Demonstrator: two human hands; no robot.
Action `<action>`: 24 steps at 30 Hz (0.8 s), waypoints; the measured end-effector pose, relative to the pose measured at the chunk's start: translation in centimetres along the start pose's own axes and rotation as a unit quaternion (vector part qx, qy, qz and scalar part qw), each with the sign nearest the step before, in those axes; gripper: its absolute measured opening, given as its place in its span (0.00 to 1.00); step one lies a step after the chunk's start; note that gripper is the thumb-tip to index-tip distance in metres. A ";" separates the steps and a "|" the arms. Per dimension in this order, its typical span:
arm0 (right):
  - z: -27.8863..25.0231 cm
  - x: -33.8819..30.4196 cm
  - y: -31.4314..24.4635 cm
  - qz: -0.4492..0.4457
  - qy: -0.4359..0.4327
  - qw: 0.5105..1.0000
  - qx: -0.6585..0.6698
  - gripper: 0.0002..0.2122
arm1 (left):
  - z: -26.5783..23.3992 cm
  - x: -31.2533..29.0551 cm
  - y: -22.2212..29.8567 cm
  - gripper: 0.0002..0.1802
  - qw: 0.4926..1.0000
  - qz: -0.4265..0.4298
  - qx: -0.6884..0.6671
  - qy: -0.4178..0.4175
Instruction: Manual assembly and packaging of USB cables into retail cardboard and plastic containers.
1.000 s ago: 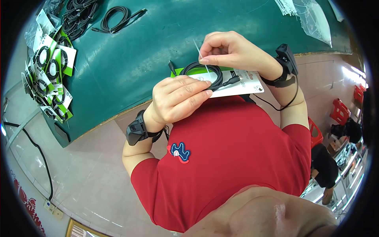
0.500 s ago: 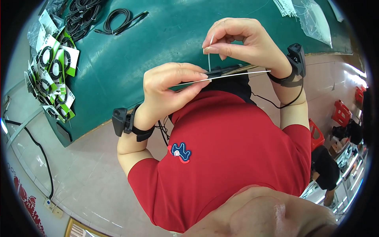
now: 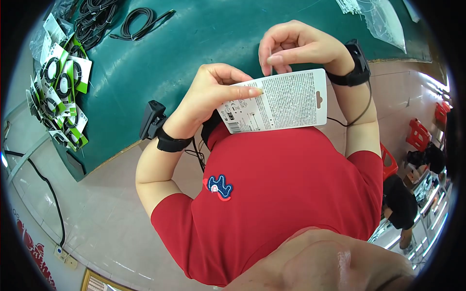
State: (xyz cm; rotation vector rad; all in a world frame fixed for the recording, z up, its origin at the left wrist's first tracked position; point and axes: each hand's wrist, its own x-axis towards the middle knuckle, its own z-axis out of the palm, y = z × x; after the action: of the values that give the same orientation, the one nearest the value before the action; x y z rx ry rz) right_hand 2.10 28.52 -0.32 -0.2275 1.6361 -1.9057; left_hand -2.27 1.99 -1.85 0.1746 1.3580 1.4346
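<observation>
My left hand [image 3: 213, 87] grips a white packaging card [image 3: 286, 102], thumb on its printed face and fingers behind it. The card is tilted so that this face shows, with its hanging hole at the right end. Just beyond the card's far edge, my right hand [image 3: 303, 48] is closed in a pinch on a thin whitish cable tie [image 3: 270, 57], of which only a short bit shows. Whatever lies on the card's other side is hidden.
On the green table [image 3: 170, 63], a pile of carded black cables [image 3: 60, 92] lies left. Behind are bundled black cables [image 3: 97, 22] and one coiled cable [image 3: 138, 24]. White ties [image 3: 348, 6] and a clear bag [image 3: 386, 24] lie far right. A person [image 3: 403, 203] is beyond, right.
My left hand has turned the card from edge-on to show its printed face. My right hand has shifted slightly right, and less of the cable tie shows.
</observation>
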 end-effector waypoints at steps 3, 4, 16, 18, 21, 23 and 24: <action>-0.3 0.3 -0.1 -0.002 -0.062 0.995 -0.082 0.07 | 0.0 0.6 -0.3 0.13 0.999 -0.022 -0.009 -0.023; -0.1 0.4 -0.3 -0.001 -0.062 0.995 -0.081 0.07 | 0.0 0.7 -0.2 0.13 0.999 -0.025 -0.007 -0.024; 2.3 0.8 -1.6 0.005 -0.020 0.957 -0.291 0.09 | 0.0 0.4 0.0 0.13 1.000 -0.010 -0.003 -0.029; 2.1 0.7 -1.4 -0.006 -0.031 0.966 -0.258 0.08 | 0.2 0.3 0.0 0.13 1.000 -0.007 -0.005 -0.026; 1.5 0.6 -0.9 0.004 -0.022 0.987 -0.157 0.09 | 0.7 -0.5 0.6 0.13 1.000 0.012 0.010 -0.014; 1.1 0.8 -0.6 0.036 0.005 0.999 0.013 0.13 | 0.7 -0.9 0.8 0.12 1.000 0.023 0.019 -0.006; 1.2 0.6 -0.1 0.035 0.005 0.999 0.012 0.13 | 0.8 -1.2 0.8 0.12 0.999 0.039 0.032 -0.005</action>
State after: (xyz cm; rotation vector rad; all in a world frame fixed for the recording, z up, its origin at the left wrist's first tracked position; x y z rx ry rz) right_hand 2.15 27.19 -0.15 -0.1490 1.6062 -1.8752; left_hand -1.76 1.80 -0.32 0.2789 1.4025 1.4536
